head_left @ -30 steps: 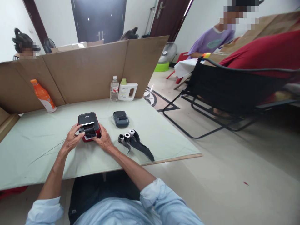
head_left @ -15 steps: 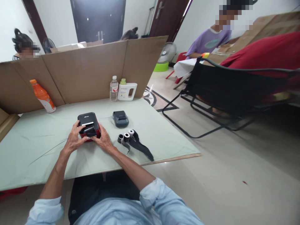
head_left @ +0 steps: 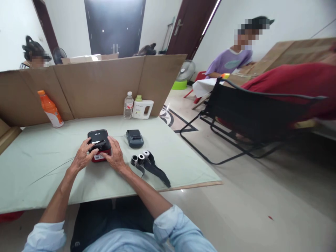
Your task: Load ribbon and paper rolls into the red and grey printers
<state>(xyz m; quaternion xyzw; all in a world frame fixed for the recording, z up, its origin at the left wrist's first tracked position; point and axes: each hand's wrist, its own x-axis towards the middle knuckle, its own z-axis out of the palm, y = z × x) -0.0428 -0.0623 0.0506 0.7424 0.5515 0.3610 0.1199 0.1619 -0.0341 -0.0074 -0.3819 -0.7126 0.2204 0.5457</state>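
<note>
A small black and red label printer (head_left: 97, 135) stands on the table in front of me, with a white label on its red front. A dark, shiny strip (head_left: 99, 144) lies bunched across its front top edge. My left hand (head_left: 83, 155) grips the printer's left side, its thumb by the strip; whether it pinches the strip I cannot tell. My right hand (head_left: 115, 153) holds the right side, fingers along the top edge and thumb at the front. To the right sit a dark grey portable printer (head_left: 134, 138) and several small rolls (head_left: 141, 159) with black ribbon (head_left: 159, 172) trailing from them.
An orange bottle (head_left: 51, 109), a clear water bottle (head_left: 128, 105) and a white jug (head_left: 142, 108) stand against the cardboard screen (head_left: 99, 87). A black folding chair (head_left: 244, 108) with a person in red is to the right. Another person in purple (head_left: 229, 63) sits beyond.
The dark strip has been folded up off the printer's front, baring the red face and label. My left thumb has risen and my right fingers have moved up to the top edge. The camera has tilted slightly.
</note>
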